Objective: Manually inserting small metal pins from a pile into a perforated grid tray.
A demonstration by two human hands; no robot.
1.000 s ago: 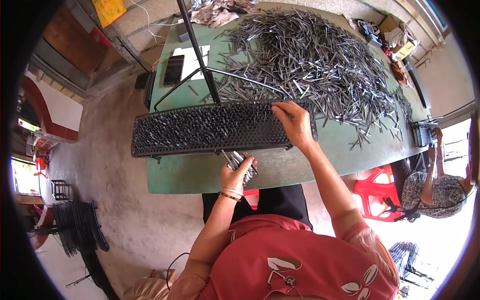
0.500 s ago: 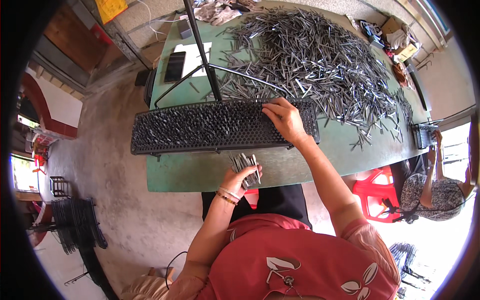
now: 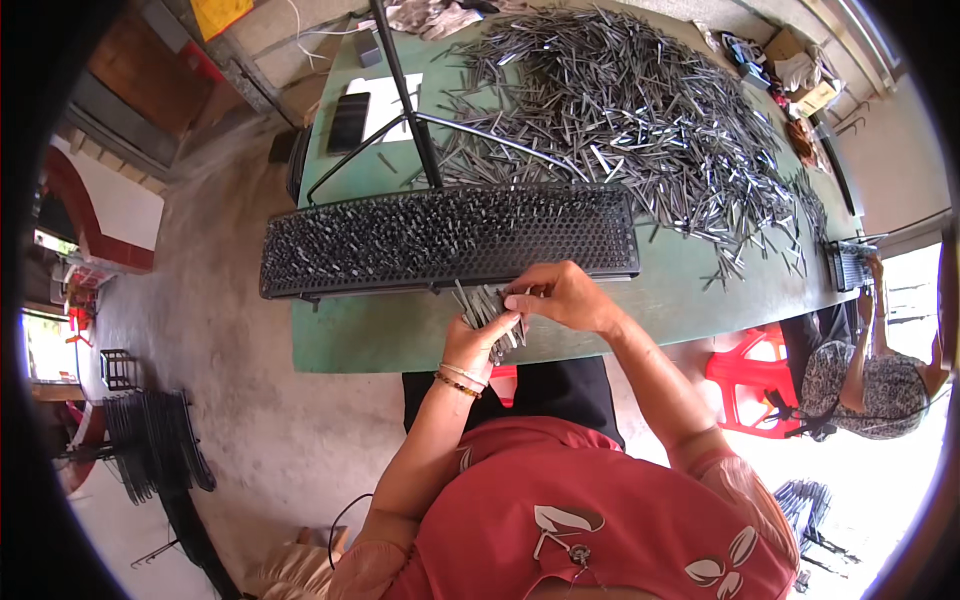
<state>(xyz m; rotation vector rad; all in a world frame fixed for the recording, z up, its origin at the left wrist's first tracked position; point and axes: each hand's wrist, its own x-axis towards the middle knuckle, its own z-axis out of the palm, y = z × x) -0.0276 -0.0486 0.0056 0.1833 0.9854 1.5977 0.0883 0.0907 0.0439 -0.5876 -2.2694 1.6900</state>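
My left hand (image 3: 471, 346) is closed around a bundle of thin grey metal strips (image 3: 483, 303), which fan out above the thumb, near the table's front edge. At the right side of this bundle, my right hand (image 3: 568, 296) pinches with thumb and forefinger at a metal strip; the fingertips partly hide it. Just beyond both hands stands a long black perforated rack (image 3: 570, 245) with a honeycomb of holes. Many strips stand upright in its left and middle parts and along its far edge, while holes at the near right show no strips.
A large heap of loose metal strips (image 3: 640, 120) covers the far right of the green table (image 3: 350, 345). A black upright bar with braces (image 3: 412, 110) rises behind the rack. A phone (image 3: 348, 124) lies at left. Another person (image 3: 870, 385) works at right beside a red stool (image 3: 745, 385).
My right hand has come down from the rack's right part to the bundle in my left hand. The left hand stays near its place, still holding the strips.
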